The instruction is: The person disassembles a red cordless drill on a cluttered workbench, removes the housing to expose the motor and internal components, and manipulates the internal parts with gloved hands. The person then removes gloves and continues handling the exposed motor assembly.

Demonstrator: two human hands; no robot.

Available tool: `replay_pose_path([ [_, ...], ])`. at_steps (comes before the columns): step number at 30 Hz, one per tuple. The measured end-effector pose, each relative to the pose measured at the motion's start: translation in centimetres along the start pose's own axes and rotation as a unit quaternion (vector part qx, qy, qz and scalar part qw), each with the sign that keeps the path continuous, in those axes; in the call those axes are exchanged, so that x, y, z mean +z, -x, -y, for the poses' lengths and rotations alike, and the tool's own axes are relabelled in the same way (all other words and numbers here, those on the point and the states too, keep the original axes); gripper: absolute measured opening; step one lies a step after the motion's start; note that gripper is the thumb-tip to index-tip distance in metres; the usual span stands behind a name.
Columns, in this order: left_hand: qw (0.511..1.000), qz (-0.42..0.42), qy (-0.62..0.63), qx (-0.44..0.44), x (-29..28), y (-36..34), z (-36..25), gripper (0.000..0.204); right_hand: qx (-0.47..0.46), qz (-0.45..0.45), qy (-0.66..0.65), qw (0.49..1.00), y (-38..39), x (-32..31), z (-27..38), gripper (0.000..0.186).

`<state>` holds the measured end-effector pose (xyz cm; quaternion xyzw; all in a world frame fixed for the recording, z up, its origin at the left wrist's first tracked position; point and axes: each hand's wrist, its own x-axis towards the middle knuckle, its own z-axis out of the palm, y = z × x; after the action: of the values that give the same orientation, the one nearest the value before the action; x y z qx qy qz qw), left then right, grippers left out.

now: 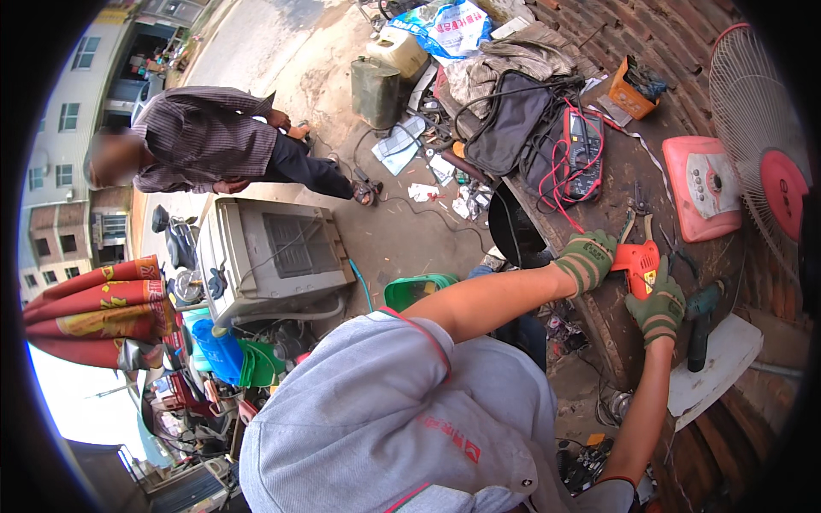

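Note:
Both my hands wear green-and-cream striped gloves and meet at an orange-red, gun-shaped tool with vent slots (640,263) over the wooden workbench (611,321). My right hand (657,308) closes around its lower part. At the other end of the tool, my left hand (588,259) has its fingers curled on it; what lies under those fingers is hidden. Pliers with pale handles (637,221) lie just beyond the tool. Farther off rests a multimeter in a red case (585,152), its red leads (558,192) trailing toward my left hand. A teal power drill (705,301) lies beside my right hand.
A pink-and-white fan base (703,188) and a fan grille (761,128) stand along the brick wall (650,30). A black bag (513,128) and orange box (634,90) share the bench. A person (209,141) walks past a grey appliance (274,256).

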<state>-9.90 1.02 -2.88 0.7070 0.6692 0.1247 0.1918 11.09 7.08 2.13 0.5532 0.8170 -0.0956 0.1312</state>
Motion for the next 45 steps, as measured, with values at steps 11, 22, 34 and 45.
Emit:
replay_pose_path([
  [11,0.999,0.024,0.025,0.02,-0.8,-0.2,0.7,0.022,-0.057,-0.129,-0.127,0.982,1.6,-0.5,-2.5,0.102],
  [22,0.93,0.097,-0.152,0.32,-5.4,-4.6,-7.7,0.11,0.084,-0.009,-0.263,0.961,10.3,3.3,-10.2,0.071],
  [34,0.853,0.222,-0.22,0.419,-0.2,-8.8,-12.5,0.088,0.094,-0.132,-0.337,0.927,9.4,8.2,-8.9,0.062],
  [45,0.842,0.234,-0.24,0.422,-0.4,-8.5,-12.8,0.081,0.107,-0.078,-0.36,0.923,8.9,9.0,-9.0,0.06],
])
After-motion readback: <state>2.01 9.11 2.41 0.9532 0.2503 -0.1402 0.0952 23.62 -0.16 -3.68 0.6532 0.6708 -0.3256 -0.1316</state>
